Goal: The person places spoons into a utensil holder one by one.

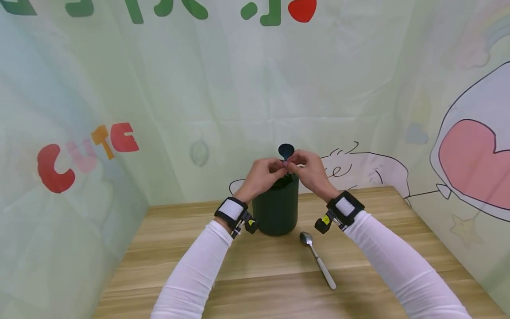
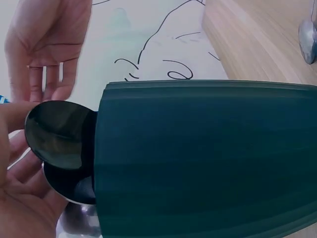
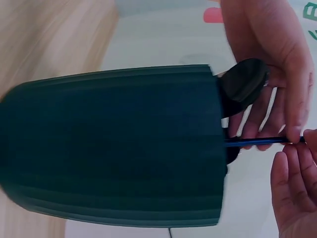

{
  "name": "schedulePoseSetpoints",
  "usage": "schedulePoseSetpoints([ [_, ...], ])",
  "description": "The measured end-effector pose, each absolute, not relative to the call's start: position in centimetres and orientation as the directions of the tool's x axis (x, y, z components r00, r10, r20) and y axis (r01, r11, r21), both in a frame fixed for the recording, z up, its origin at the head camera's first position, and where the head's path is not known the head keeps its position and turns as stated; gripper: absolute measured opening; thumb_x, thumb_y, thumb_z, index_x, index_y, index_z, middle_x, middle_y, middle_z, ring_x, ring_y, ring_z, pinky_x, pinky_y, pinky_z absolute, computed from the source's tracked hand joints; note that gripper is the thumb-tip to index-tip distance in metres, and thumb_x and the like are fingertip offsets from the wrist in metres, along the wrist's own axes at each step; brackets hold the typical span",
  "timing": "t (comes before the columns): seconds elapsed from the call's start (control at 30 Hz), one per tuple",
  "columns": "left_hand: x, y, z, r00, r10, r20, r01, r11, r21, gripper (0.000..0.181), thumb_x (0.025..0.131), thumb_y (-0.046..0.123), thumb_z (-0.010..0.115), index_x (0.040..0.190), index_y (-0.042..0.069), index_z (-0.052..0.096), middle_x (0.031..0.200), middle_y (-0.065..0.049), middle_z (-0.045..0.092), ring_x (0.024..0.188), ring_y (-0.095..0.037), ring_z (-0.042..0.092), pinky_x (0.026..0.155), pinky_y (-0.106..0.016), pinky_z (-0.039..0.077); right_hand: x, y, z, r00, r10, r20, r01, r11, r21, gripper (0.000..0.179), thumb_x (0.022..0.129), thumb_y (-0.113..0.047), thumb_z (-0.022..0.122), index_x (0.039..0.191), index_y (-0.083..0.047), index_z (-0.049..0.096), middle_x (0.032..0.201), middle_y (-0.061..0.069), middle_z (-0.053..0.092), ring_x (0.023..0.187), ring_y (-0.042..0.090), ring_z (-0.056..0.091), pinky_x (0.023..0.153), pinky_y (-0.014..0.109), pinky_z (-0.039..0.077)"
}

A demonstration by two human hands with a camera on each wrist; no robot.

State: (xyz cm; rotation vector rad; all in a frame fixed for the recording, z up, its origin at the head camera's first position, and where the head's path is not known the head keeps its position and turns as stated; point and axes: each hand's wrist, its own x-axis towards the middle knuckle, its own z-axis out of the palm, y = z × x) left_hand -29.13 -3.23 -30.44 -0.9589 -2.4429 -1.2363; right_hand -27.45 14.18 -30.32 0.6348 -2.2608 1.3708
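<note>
Above a dark green utensil holder (image 1: 276, 210), both hands meet at a dark blue spoon (image 1: 286, 151) whose round bowl points up. Its thin handle (image 3: 257, 142) runs down past the holder's rim in the right wrist view. The left hand (image 1: 260, 175) pinches the handle from the left with thumb and fingertips. From the other side the right hand (image 1: 310, 170) pinches it at nearly the same height, fingertips close to the left hand's. Inside the holder stand black rounded utensil heads (image 2: 55, 134), and a metal one (image 2: 79, 220) shows below them in the left wrist view.
A metal spoon with a pale handle (image 1: 326, 272) lies on the wooden table (image 1: 255, 288), in front and to the right of the holder. Printed cloth walls (image 1: 223, 97) enclose the table at the back and sides.
</note>
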Motion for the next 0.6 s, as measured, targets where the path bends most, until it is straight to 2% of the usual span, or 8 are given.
schedulePoseSetpoints([
  [0.2, -29.2, -3.4, -30.9, -0.747, 0.444, 0.494, 0.656, 0.377, 0.653, 0.007, 0.089, 0.016, 0.062, 0.095, 0.013, 0.062, 0.087, 0.004, 0.065, 0.078, -0.004, 0.060, 0.072, -0.028, 0.051, -27.3, 14.3, -31.7, -0.835, -0.164, 0.526, -0.541, 0.423, -0.727, 0.005, 0.090, -0.017, 0.060, 0.089, -0.014, 0.063, 0.082, 0.000, 0.063, 0.077, 0.011, 0.059, 0.075, 0.036, 0.052],
  [0.37, -29.1, -3.5, -31.1, -0.746, 0.429, 0.509, 0.659, 0.370, 0.655, 0.013, 0.087, 0.012, 0.063, 0.100, 0.013, 0.057, 0.089, 0.002, 0.065, 0.078, -0.004, 0.060, 0.073, -0.030, 0.051, -27.0, 14.2, -32.6, -0.843, -0.165, 0.513, -0.533, 0.389, -0.751, 0.003, 0.089, -0.012, 0.061, 0.091, -0.010, 0.063, 0.081, 0.004, 0.063, 0.075, 0.013, 0.061, 0.070, 0.032, 0.054],
  [0.47, -29.0, -3.6, -31.2, -0.735, 0.427, 0.526, 0.672, 0.362, 0.646, 0.010, 0.088, 0.011, 0.062, 0.097, 0.013, 0.060, 0.086, 0.003, 0.065, 0.078, -0.005, 0.060, 0.072, -0.030, 0.052, -27.0, 14.1, -32.7, -0.835, -0.162, 0.525, -0.545, 0.369, -0.753, 0.007, 0.088, -0.010, 0.062, 0.094, -0.009, 0.062, 0.082, 0.005, 0.063, 0.074, 0.014, 0.062, 0.067, 0.030, 0.054],
  [0.6, -28.9, -3.6, -31.2, -0.718, 0.425, 0.551, 0.693, 0.358, 0.626, 0.006, 0.088, 0.012, 0.062, 0.094, 0.014, 0.063, 0.084, 0.003, 0.066, 0.078, -0.005, 0.060, 0.072, -0.029, 0.052, -27.0, 14.1, -32.8, -0.828, -0.156, 0.539, -0.555, 0.364, -0.748, 0.010, 0.086, -0.007, 0.063, 0.096, -0.010, 0.062, 0.082, 0.005, 0.063, 0.075, 0.014, 0.062, 0.068, 0.029, 0.054],
])
